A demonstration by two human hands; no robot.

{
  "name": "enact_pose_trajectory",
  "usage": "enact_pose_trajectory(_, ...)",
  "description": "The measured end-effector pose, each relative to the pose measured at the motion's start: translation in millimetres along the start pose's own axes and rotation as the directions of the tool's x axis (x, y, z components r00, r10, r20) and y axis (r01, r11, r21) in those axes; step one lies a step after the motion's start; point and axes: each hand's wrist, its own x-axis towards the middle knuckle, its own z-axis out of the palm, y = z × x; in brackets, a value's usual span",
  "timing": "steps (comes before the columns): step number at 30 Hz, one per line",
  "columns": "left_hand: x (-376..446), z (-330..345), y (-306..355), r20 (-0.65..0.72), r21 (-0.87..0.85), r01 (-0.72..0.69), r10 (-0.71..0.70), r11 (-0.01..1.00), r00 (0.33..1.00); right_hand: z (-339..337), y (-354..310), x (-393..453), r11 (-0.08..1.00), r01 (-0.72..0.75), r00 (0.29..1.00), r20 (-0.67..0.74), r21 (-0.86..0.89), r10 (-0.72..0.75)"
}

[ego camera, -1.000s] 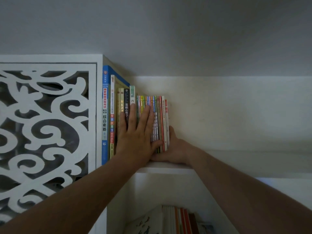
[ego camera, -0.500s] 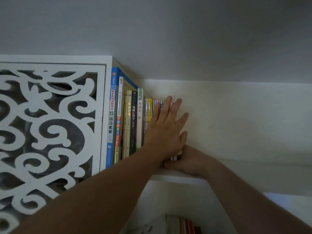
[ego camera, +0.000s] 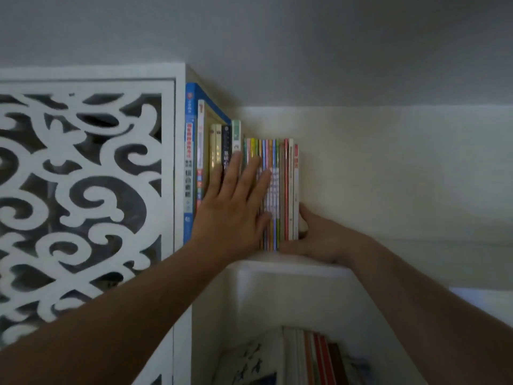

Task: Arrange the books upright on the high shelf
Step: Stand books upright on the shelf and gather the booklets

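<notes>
Since half a second ago the left hand has slid back leftward, its fingers now spread flat on the spines of the books, probably squaring them flush. They stand upright at the left end of the high shelf. The right hand braces the last thin book like a bookend, fingers hidden behind it; spine lettering is too blurred to read.

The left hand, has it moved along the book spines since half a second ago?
Yes. The left hand slid left, from the thin colourful spines toward the tall blue book.
</notes>
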Motion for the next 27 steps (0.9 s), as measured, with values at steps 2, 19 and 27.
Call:
enact_pose_trajectory(2,5.6,1.9,-1.2,0.003,0.018,-0.029,0.029,0.999,1.000,-4.5,-9.1,0.3,0.999,0.009,1.000,-0.015,-0.033,-0.010)
enact_pose_trajectory(19,-311.9,-21.6,43.8,0.582,-0.719,0.339,0.259,0.607,0.771,122.5,13.3,-211.5,0.939,0.061,0.941,-0.293,-0.337,-0.167)
enact_pose_trajectory(27,-354.4,-21.0,76.7,0.988,0.129,0.811,-0.001,-0.571,-0.157,199.4,36.5,-249.5,0.972,-0.196,0.960,-0.177,0.130,0.218)
